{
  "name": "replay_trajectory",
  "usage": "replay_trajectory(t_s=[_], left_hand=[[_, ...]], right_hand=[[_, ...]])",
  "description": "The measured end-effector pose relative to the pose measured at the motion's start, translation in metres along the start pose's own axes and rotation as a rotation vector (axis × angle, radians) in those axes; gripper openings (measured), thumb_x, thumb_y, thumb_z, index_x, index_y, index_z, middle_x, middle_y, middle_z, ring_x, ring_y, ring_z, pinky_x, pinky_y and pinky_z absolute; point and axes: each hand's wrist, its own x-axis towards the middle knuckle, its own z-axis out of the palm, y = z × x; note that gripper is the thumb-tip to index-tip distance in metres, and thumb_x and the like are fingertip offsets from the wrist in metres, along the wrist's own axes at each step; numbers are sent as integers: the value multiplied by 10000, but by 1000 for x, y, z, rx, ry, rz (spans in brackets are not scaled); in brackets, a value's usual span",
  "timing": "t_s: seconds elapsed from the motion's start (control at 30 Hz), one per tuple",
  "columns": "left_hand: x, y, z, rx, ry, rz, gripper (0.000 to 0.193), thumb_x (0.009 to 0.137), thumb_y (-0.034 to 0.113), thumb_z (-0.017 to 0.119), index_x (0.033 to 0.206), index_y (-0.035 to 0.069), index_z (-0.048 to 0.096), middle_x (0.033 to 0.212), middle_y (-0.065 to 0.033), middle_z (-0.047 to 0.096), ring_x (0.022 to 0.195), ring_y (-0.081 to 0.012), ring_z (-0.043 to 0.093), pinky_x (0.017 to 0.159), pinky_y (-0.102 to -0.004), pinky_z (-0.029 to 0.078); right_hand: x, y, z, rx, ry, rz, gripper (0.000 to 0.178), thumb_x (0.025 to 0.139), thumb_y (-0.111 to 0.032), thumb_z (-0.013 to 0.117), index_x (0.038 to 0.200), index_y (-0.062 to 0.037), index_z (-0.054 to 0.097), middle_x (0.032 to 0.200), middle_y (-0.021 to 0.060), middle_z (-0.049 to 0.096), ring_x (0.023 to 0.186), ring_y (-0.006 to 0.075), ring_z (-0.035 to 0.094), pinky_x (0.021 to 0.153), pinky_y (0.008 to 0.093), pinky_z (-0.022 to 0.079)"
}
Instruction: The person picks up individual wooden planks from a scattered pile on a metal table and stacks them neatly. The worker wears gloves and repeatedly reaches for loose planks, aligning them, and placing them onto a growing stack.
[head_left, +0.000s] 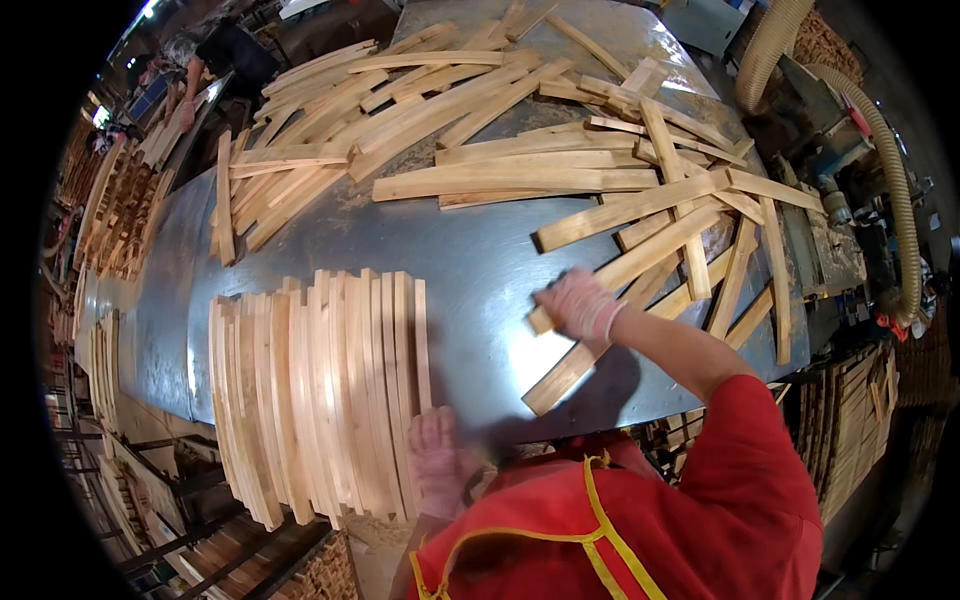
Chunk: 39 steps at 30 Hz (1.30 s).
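Observation:
My right hand (582, 306), in a pale pinkish glove, is closed around the near end of a wooden slat (655, 252) at the edge of a loose heap. Just below that hand another slat (560, 380) lies at a slant on the metal table. To the left, my left hand (437, 452), also gloved, is at the near end of a thin slat (422, 340), its fingers over the wood. That slat is the rightmost of a tight row of slats (330, 390) standing side by side, their near ends uneven and reaching past the table's edge.
Crisscrossed slats (430, 110) spread over the far part of the metal table (480, 250). Beige ribbed hoses (905, 200) hang by machinery at the right. More stacked wood (125, 215) stands at the left, where another person (225, 60) works behind.

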Motion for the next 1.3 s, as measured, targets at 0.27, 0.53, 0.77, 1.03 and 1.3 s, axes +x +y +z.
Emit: replay_trajectory(t_s=[0.27,0.53,0.77,1.03,1.3], left_hand=[[127,96,17,-116,-123,98,801,810,365,776,1498,48,516,1325,-158,604,1236,-357,574,1071,-492,443],[96,74,33,-105,-463,79,788,871,508,749,1500,102,500,1255,-95,666,1137,-278,639,918,-424,500],[-12,52,14,-450,-263,-185,581,914,346,771,1414,101,606,1154,-138,691,1083,-346,657,929,-469,520],[-60,45,-19,-731,-406,-297,433,950,365,726,1240,56,636,1069,-228,688,1073,-421,651,921,-496,527],[-72,-34,-21,70,-76,246,728,701,292,788,1353,47,577,1304,-159,565,1265,-378,519,1124,-525,401]], right_hand=[[18,140,4,-130,359,169,539,890,-311,737,1381,-154,577,1101,96,715,1084,309,672,997,454,477],[-20,53,-79,486,174,203,761,907,-455,721,1563,-156,479,1067,172,731,962,345,716,882,462,572],[-40,-3,51,1910,604,584,441,1005,-379,659,1263,-26,598,887,90,652,796,213,648,725,372,559],[-27,-165,57,1511,237,671,537,947,-442,726,1267,-26,612,881,98,696,704,193,634,636,382,519],[-1,-188,38,1132,38,471,820,848,-574,767,1382,16,572,1139,255,750,1049,373,743,924,429,569]])
